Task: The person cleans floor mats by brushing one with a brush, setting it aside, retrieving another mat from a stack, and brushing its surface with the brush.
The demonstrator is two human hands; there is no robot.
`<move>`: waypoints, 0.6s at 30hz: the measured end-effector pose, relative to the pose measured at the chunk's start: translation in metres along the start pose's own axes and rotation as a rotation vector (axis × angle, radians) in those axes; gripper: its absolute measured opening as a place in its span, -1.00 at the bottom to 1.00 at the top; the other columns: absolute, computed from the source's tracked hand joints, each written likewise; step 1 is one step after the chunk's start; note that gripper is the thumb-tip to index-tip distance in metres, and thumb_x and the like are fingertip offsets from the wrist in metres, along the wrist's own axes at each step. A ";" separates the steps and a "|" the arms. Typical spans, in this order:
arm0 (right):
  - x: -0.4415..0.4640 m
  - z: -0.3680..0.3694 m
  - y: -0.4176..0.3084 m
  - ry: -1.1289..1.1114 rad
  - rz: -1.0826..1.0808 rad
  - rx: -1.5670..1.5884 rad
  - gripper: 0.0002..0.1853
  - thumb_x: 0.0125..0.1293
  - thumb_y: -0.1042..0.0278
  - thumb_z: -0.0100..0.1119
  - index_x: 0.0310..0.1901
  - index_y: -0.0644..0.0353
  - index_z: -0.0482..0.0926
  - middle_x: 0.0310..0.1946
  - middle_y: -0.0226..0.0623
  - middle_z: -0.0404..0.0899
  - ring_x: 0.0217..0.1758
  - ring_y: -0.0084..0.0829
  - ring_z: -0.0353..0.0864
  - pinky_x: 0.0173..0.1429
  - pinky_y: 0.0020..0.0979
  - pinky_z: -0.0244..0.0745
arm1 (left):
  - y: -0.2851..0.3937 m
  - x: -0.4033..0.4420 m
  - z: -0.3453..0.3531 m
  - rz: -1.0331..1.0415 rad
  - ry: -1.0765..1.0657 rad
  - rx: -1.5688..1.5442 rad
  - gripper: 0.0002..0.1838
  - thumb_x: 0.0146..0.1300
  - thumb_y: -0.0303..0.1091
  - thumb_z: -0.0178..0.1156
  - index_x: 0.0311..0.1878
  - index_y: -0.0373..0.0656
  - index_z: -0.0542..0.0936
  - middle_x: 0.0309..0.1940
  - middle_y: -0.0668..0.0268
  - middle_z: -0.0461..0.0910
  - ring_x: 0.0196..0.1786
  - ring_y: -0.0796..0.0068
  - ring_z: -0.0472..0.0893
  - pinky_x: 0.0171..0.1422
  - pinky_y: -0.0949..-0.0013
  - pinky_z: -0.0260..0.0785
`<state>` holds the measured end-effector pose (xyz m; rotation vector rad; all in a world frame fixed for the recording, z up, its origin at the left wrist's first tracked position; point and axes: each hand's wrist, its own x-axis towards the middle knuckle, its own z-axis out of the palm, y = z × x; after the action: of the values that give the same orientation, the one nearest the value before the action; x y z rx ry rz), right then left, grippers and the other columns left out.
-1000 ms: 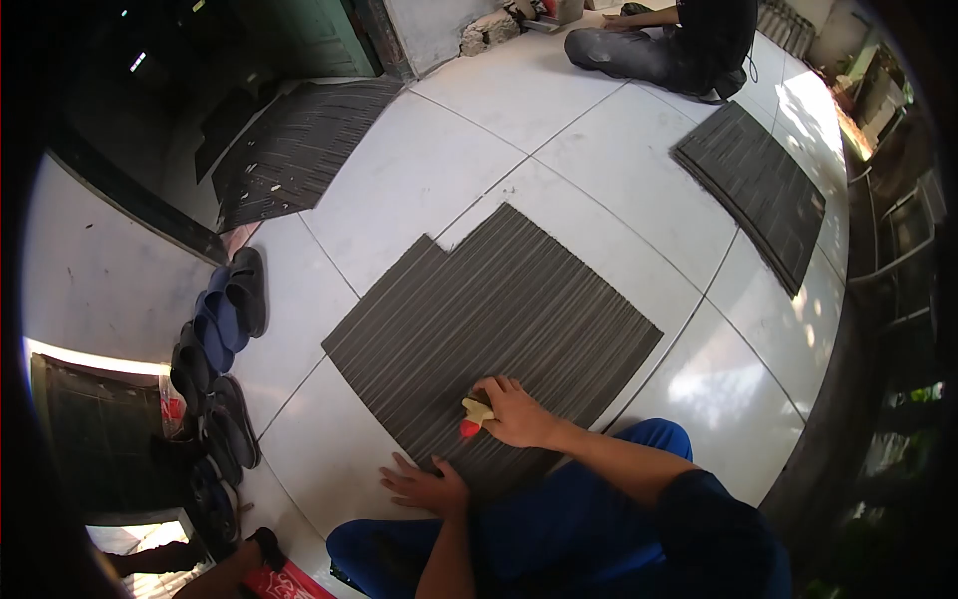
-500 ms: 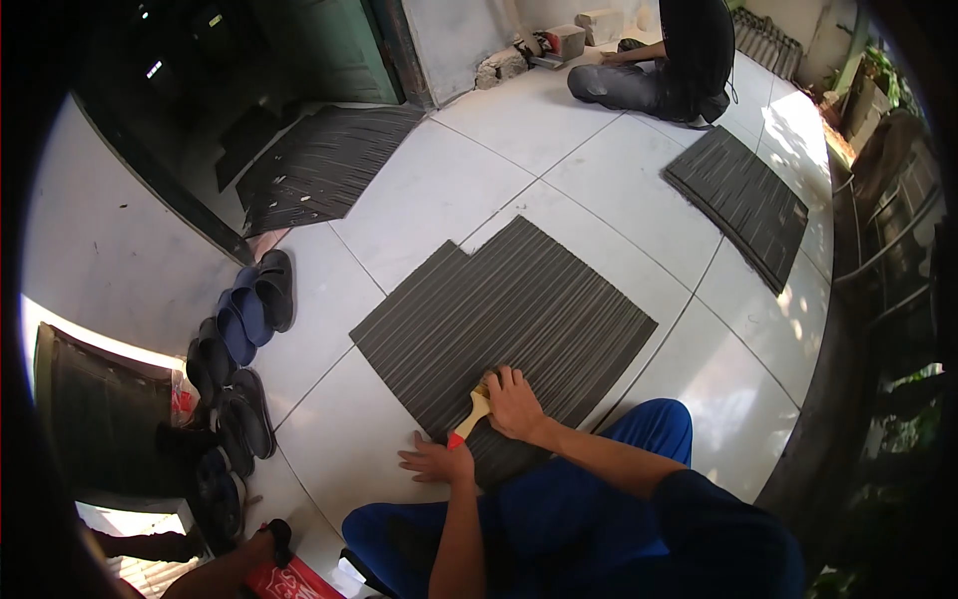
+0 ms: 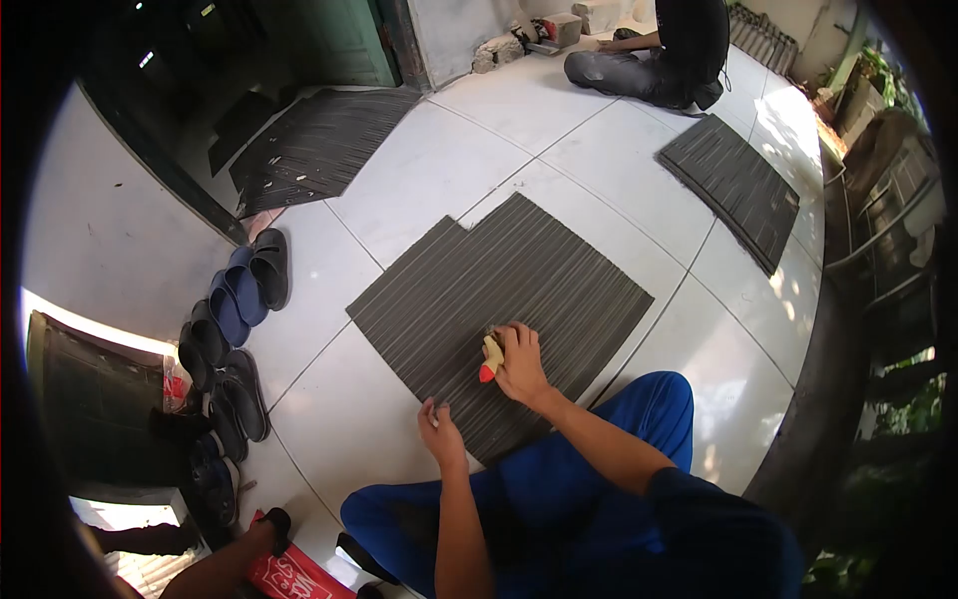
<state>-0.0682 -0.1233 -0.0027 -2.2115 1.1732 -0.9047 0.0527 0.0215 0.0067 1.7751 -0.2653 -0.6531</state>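
Head view: the right hand (image 3: pixel 521 364) is closed around a brush (image 3: pixel 490 359) – thumb and fingers wrapped near its bristle end, the cream handle sticking out with its red tip pointing back towards the wearer; the brush is over the lower middle of a dark ribbed mat (image 3: pixel 519 270), which lies flat on the white tile floor (image 3: pixel 419 130) and has a step cut into its far left edge; the left hand (image 3: pixel 441 436) is at the mat's near left edge, fingers partly bent – whether they pinch the edge or merely rest by it, I cannot tell from here; the wearer's blue trousers (image 3: pixel 649 419) are folded close to the mat's near side; to the right lies a stack of dark mats (image 3: pixel 733 190), and another dark mat (image 3: pixel 329 140) lies by the doorway; slippers (image 3: pixel 238 290) line the left wall; at the far side a person (image 3: pixel 689 60) in dark clothes sits on the floor
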 end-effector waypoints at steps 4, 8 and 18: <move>-0.016 -0.013 -0.013 -0.308 -0.115 -0.019 -0.42 0.14 0.42 0.30 0.19 0.41 0.38 0.11 0.07 0.36 0.17 0.04 0.31 0.29 -0.09 0.26 | 0.000 0.003 0.012 0.030 0.072 0.021 -0.54 0.37 -0.21 0.10 0.16 -0.41 0.51 0.03 -0.01 0.60 0.10 0.15 0.57 0.29 0.27 0.33; -0.043 0.009 -0.044 -0.473 -0.245 0.120 -0.46 0.20 0.37 0.29 0.19 0.37 0.43 0.13 0.04 0.38 0.26 -0.01 0.34 0.35 -0.12 0.28 | -0.004 0.005 0.010 0.073 0.097 -0.090 -0.48 0.44 -0.08 0.00 0.10 -0.44 0.51 0.03 0.01 0.57 0.09 0.17 0.54 0.22 0.27 0.33; -0.002 -0.032 -0.025 -0.216 0.207 0.128 -0.68 0.40 0.32 0.16 0.07 0.35 0.56 -0.02 0.03 0.49 0.11 -0.08 0.51 0.23 -0.17 0.48 | 0.011 -0.006 0.009 -0.035 0.162 0.110 -0.47 0.40 -0.05 -0.04 0.14 -0.36 0.53 0.16 0.05 0.47 0.19 0.14 0.44 0.36 0.22 0.19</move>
<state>-0.0790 -0.1119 0.0348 -1.9862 1.1805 -0.6212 0.0447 0.0142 0.0169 1.9306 -0.1626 -0.5246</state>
